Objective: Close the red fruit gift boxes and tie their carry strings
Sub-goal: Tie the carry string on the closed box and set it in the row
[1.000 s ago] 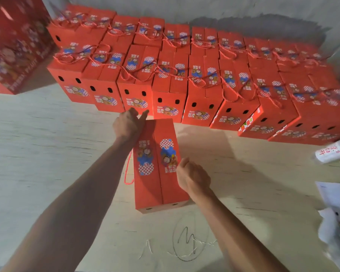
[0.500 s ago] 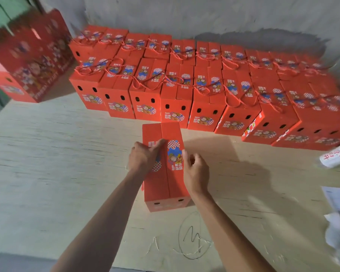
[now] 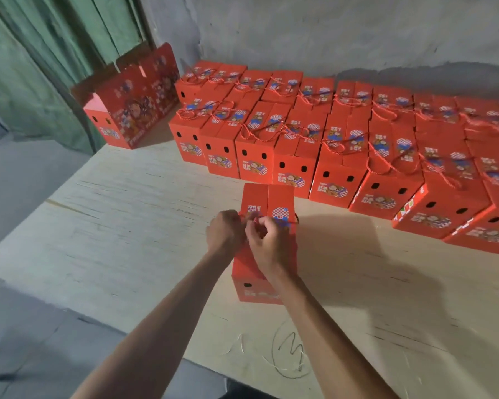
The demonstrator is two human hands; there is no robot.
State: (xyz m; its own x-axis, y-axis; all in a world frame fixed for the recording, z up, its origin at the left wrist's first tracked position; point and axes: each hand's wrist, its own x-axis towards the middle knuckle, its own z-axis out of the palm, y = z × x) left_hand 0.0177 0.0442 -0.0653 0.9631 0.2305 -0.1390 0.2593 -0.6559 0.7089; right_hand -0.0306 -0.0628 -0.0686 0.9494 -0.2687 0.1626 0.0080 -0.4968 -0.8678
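Observation:
A closed red fruit gift box (image 3: 267, 197) stands alone on the pale wooden table (image 3: 127, 226) in front of me. My left hand (image 3: 224, 233) and my right hand (image 3: 268, 243) meet over the middle of its lid, fingers curled around its red carry string (image 3: 254, 218). A loop of that string shows at the box's right side (image 3: 296, 219). The hands hide the knot and most of the lid print.
Several closed, tied red boxes (image 3: 337, 156) stand in rows along the grey wall. A larger red box (image 3: 133, 110) with raised flaps sits at the far left beside a green curtain (image 3: 41, 67). The table's left edge drops to a grey floor. Scribbles mark the near tabletop.
Both hands moved from the box's lid flaps to its middle and took hold of the carry string. The view swung left, bringing the curtain into sight.

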